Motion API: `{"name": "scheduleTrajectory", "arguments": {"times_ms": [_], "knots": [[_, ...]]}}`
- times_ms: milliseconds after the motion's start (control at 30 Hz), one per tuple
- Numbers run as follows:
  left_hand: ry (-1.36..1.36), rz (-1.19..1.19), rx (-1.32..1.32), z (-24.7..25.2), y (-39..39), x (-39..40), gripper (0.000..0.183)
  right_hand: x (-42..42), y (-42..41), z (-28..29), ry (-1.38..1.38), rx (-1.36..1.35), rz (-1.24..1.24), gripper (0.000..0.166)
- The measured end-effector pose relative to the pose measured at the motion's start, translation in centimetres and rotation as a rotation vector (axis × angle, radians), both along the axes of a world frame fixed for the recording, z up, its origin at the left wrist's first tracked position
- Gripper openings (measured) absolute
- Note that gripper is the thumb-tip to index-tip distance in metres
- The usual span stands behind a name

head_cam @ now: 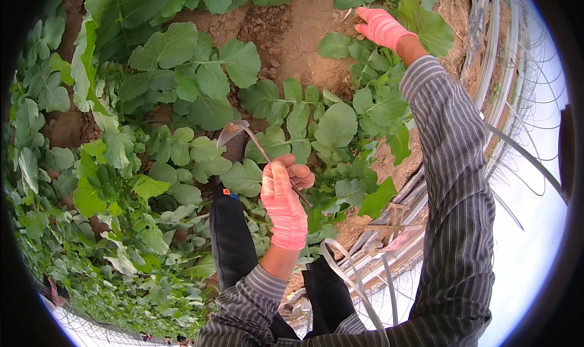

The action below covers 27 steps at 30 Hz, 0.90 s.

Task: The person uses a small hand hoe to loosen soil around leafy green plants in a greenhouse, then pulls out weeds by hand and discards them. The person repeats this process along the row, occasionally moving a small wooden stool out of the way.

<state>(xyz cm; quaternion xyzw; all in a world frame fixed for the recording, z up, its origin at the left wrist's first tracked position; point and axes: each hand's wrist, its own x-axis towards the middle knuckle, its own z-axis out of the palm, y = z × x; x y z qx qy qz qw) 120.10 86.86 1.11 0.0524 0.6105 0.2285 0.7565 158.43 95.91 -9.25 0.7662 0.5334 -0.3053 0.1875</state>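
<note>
My left hand (283, 192), in a pink glove with bare fingertips, is closed around the thin shaft of a small hand hoe (255, 141). The hoe's curved metal blade (232, 131) points up and left, just above the leaves, with soil on it. My right hand (381, 30), gloved the same way, reaches far out at the upper right, among broad-leaved green plants (422, 25) at the edge of bare soil. Its fingers are curled downward; whether they grip a stem cannot be made out. Lobed leaves (337, 125) spread between the two hands.
Dense leafy plants (164, 50) fill the left side. Brown soil (310, 41) shows between rows. My black-clad leg (232, 237) stands among leaves. A pale strap (351, 274) loops near my other leg. Long pale rails (490, 50) and thin hoops (534, 164) line the right.
</note>
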Motion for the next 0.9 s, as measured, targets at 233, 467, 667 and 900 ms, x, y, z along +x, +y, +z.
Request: {"name": "scheduleTrajectory", "arguments": {"times_ms": [233, 467, 667, 900], "knots": [[-0.022, -0.025, -0.005, 0.0, -0.1, -0.3, 0.035, -0.7, -0.2, -0.7, -0.292, -0.467, 0.247, 0.036], [-0.003, -0.020, -0.017, 0.1, -0.5, 0.1, 0.033, -1.8, -0.8, 0.6, -0.293, -0.426, 0.266, 0.021], [-0.038, -0.037, 0.040, 0.2, -1.1, 0.8, 0.031, -8.0, -0.5, 1.8, -0.258, -0.206, 0.352, 0.039], [0.001, -0.157, 0.103, -0.1, -2.4, 2.2, 0.033, -15.6, -5.9, 6.0, 0.151, 0.618, -0.039, 0.012]]}}
